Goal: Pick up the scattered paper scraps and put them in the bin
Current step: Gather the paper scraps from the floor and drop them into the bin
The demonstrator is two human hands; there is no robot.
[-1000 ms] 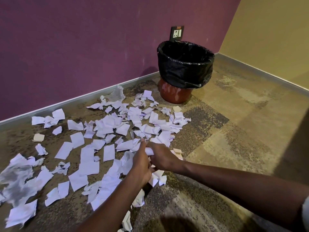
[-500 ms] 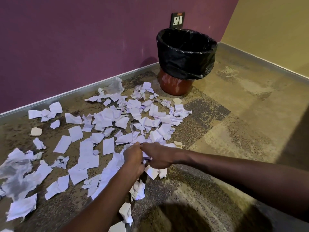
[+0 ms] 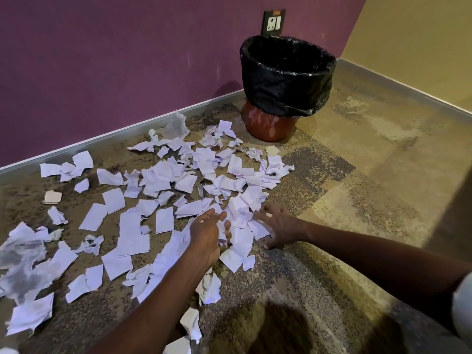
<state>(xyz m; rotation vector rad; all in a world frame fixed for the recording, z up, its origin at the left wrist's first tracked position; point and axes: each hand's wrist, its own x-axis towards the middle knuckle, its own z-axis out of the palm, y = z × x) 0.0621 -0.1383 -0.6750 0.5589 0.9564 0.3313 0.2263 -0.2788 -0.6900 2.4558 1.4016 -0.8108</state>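
Both hands are down low over the carpet, right in the near edge of the paper scraps. The left hand has its grip curled around a small bunch of white scraps, with bits of paper poking out between the fingers and below the palm. The right hand is just beside it, grip wide, fingers splayed and pressing flat onto loose pieces lying under and ahead of them. Between the two hands sits a crumpled heap, touching both. Most of the scraps spread away to the left of the left hand and beyond both hands toward the wall; a few crumpled ones lie back along the left forearm. The bin, brown with a black liner folded over its rim, stands well beyond the right hand by the purple wall, below a wall socket. How many pieces the left hand holds is hard to make out, since the fingers cover them. The right hand's fingertips are blurred. The inside of the bin is dark, so its contents cannot be told. Scraps at the far left and bottom edges are cut off.
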